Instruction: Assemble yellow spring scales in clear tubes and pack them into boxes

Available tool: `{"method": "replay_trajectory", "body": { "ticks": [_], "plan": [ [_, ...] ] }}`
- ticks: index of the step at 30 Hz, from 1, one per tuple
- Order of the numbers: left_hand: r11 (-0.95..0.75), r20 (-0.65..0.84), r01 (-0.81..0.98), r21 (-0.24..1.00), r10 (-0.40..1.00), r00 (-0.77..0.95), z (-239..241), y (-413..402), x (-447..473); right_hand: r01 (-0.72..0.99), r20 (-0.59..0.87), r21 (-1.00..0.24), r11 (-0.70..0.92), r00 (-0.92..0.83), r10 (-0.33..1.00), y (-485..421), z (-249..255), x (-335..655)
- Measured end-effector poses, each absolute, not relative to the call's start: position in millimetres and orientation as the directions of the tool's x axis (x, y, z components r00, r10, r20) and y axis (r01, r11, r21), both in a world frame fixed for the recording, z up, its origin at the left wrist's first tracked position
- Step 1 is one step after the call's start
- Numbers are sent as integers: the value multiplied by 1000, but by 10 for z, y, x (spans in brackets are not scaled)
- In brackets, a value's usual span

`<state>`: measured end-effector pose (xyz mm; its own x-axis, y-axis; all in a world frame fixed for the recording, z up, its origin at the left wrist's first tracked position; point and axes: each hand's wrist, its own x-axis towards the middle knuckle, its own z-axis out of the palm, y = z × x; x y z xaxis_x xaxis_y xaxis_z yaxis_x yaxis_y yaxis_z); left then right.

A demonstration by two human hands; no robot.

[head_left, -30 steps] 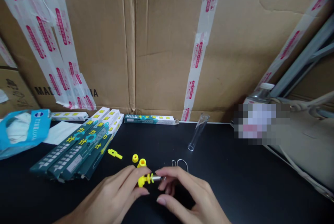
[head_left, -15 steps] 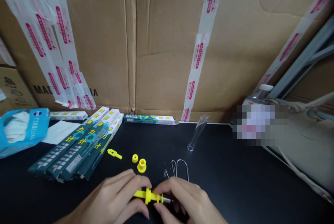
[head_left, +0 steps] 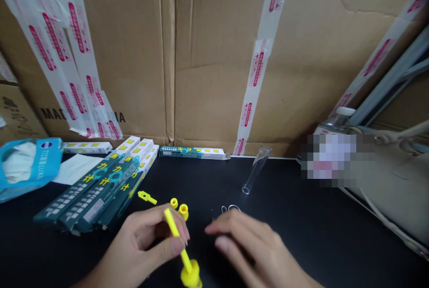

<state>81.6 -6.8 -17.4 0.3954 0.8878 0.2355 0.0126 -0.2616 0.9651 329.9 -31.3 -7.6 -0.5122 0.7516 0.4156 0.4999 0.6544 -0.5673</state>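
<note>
My left hand pinches a long yellow plastic rod between thumb and fingers; the rod slants down to a wider yellow collar near the bottom edge. My right hand hovers palm down over the black table, fingers loosely curled; whether anything is in them is hidden. Just beyond my left fingers lie two small yellow caps and a flat yellow clip piece. A bent wire hook peeks out beyond my right fingers. A clear plastic tube lies farther back.
Several long dark green boxes lie fanned at the left, one more box against the taped cardboard wall. A blue bag and white paper sit far left. A blurred item rests at the right.
The left hand has lifted the yellow rod away and tilted it steeply. The right hand has let go of the rod's end and moved back over the wire hook.
</note>
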Motion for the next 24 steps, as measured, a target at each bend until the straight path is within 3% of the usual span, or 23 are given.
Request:
{"method": "replay_trajectory", "body": {
  "ticks": [3,6,10,18,24],
  "plan": [
    [-191,177,0,982,907,383,-180,-69,815,670,412,-477,569,-402,818,-193,-65,3433],
    [-118,112,-14,993,891,440,-207,-71,813,752,322,-416,511,-404,856,-103,-127,3509],
    [-98,69,38,994,881,468,-214,-81,828,791,204,-448,417,-363,909,-64,-169,3476],
    [-277,104,296,914,866,489,-94,-110,871,802,40,-516,300,-327,944,-36,-63,3443],
    [-300,106,342,891,868,485,-89,-94,884,714,94,-623,321,-339,936,-5,-28,3557]
  ]
}}
